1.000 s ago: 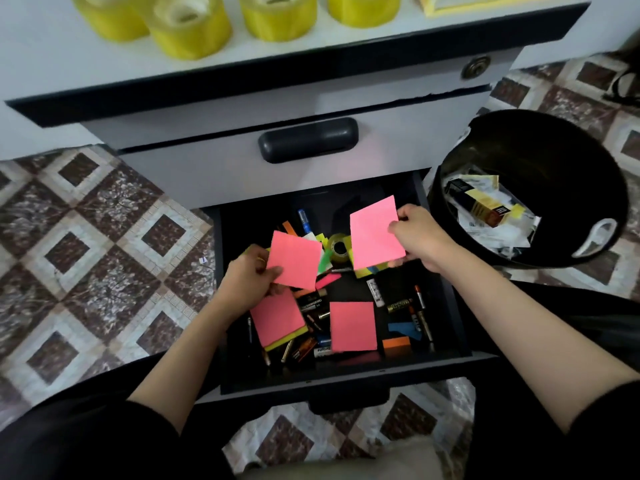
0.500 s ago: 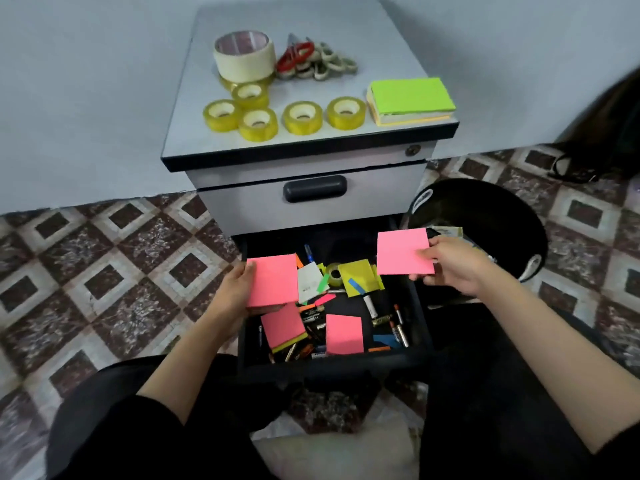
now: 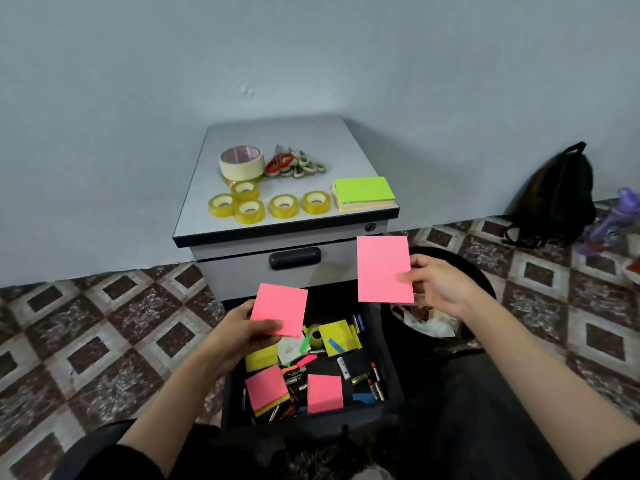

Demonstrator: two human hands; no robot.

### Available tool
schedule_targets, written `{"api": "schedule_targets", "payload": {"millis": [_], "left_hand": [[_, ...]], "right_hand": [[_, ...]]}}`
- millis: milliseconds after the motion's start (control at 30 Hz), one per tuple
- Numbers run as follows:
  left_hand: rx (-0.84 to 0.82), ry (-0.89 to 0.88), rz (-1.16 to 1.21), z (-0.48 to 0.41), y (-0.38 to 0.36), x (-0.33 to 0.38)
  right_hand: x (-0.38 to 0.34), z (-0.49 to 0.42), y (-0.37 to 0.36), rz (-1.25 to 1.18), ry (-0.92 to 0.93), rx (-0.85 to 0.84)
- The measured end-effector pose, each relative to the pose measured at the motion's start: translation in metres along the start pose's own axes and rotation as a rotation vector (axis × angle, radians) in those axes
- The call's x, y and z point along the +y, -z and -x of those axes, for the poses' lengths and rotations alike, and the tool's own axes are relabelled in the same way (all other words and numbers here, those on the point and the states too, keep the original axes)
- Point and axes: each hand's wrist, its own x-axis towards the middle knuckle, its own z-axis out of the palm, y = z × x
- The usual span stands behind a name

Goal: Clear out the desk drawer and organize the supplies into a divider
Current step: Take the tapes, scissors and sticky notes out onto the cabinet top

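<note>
Pink left pad is being pinched by the left hand above the open drawer; the right hand, over the bin, is pinching the right pad higher up.

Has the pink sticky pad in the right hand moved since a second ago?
Yes. The pink sticky pad in the right hand has risen out of the open black drawer and gone rightward, towards the black waste bin.
</note>
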Motion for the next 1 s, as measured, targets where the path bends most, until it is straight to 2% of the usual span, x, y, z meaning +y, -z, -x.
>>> {"api": "schedule_targets", "payload": {"millis": [233, 367, 467, 600, 733, 1000], "left_hand": [[-0.037, -0.073, 0.059, 0.001, -0.015, 0.038], [-0.051, -0.087, 0.037, -0.001, -0.024, 0.069], [-0.075, -0.13, 0.035, -0.003, -0.025, 0.088], [-0.042, -0.165, 0.038, -0.005, -0.024, 0.109], [-0.012, -0.18, 0.086, -0.01, -0.022, 0.131], [0.048, -0.24, 0.175, -0.03, -0.021, 0.165]], "right_hand": [[-0.029, -0.001, 0.009, -0.194, 0.044, 0.03], [-0.049, -0.004, 0.013, -0.219, 0.088, 0.093], [-0.064, -0.012, 0.014, -0.327, 0.11, 0.173], [-0.08, -0.027, 0.015, -0.395, 0.062, 0.255], [-0.085, -0.04, 0.01, -0.337, -0.045, 0.254], [-0.091, -0.075, -0.018, -0.651, 0.058, 0.219]]}}
